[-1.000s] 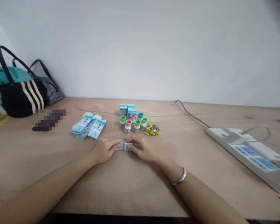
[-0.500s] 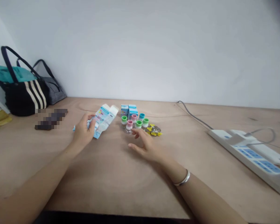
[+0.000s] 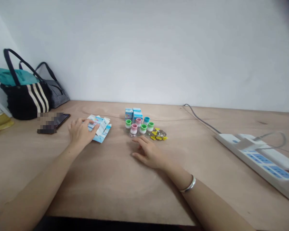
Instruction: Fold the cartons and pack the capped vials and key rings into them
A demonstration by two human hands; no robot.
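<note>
My left hand (image 3: pixel 80 133) lies on a loose pile of flattened blue-and-white cartons (image 3: pixel 101 131), its fingers across the pile's near side. My right hand (image 3: pixel 148 153) rests open on the plywood table (image 3: pixel 106 179), holding nothing, just in front of a cluster of small glass vials with green, pink and blue caps (image 3: pixel 137 126). Behind the vials stand several small blue-and-white boxes (image 3: pixel 132 114). Yellow plastic pieces with metal rings (image 3: pixel 159 134) lie to the vials' right, close to my right fingertips.
A black striped tote bag (image 3: pixel 26 101) and a grey striped bag (image 3: pixel 55 94) stand at the back left. A phone (image 3: pixel 53 123), partly blurred out, lies beside them. A white power strip (image 3: pixel 255 160) with a grey cable (image 3: pixel 199 120) lies on the right.
The carton my left hand held up now lies flat on the pile, lower and under my palm. My right hand has drawn slightly back from the vials.
</note>
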